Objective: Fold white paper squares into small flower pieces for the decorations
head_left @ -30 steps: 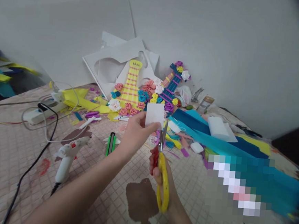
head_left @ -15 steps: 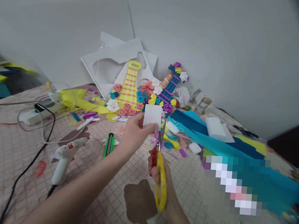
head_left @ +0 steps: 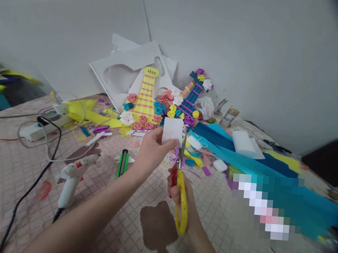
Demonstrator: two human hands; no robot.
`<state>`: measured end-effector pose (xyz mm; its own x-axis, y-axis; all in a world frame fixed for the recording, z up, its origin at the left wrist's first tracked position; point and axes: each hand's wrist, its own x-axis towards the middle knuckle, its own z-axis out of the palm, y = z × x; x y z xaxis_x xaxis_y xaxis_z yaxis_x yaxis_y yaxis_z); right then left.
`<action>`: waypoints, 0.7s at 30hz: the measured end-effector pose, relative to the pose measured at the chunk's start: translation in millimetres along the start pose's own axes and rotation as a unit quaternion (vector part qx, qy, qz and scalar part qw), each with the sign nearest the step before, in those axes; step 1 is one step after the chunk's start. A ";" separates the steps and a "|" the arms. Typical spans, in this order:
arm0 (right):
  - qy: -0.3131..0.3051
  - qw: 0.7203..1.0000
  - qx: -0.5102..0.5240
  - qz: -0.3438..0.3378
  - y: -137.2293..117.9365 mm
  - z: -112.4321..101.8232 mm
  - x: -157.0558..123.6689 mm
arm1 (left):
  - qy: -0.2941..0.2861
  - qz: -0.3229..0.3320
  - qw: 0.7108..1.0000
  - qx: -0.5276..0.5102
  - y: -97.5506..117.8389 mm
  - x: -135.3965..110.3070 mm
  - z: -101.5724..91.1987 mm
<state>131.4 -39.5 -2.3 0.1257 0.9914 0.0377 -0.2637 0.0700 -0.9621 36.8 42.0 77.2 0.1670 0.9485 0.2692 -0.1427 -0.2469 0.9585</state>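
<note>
Head view, the only 1 here: left hand [head_left: 152,150] is raised above the floor mat, thumb and fingers pinched shut on the lower part of a white rectangular foam piece [head_left: 173,130], which it holds upright at mid-frame in front of the crafts by the wall. Right hand [head_left: 176,193] sits just below and to the right, fingers closed through the loops of the yellow-handled scissors [head_left: 181,207]. The blades point up and stand almost shut against the right edge of the foam piece, touching it or just beside it; I cannot tell which.

The piece looks whole: no slit or loose offcut shows on it, so the cutting seems to be at its very start, with nearly all of it left to do.

Around the hands, on the pink checked mat [head_left: 7,176]:
- a white glue gun [head_left: 71,177] on a black cable [head_left: 36,182], lying to the left
- a green-and-black utility knife [head_left: 123,162] near the left wrist
- a white power strip [head_left: 38,130] further left
- long blue foam sheets [head_left: 242,157] spread to the right, with white blocks on them

Against the wall lean 2 guitar-shaped crafts: a yellow guitar craft [head_left: 144,101] and a blue guitar craft [head_left: 190,99], both trimmed with small paper flowers, with white cut-out boards [head_left: 123,70] behind them.
</note>
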 end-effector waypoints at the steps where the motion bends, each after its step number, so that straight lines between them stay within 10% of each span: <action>1: 0.000 1.000 0.003 0.006 0.1 -0.5 0.3 | -0.001 0.001 1.000 0.005 0.0 -0.1 0.0; 21: 0.039 0.999 -0.011 0.010 0.8 -0.3 -1.0 | 0.003 0.001 1.000 0.024 -1.2 -0.6 0.4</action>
<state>131.4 -40.5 -3.2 0.1946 0.9809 -0.0015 -0.2454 0.0472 -0.9683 37.3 41.7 75.9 0.1612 0.9492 0.2704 -0.0962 -0.2575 0.9615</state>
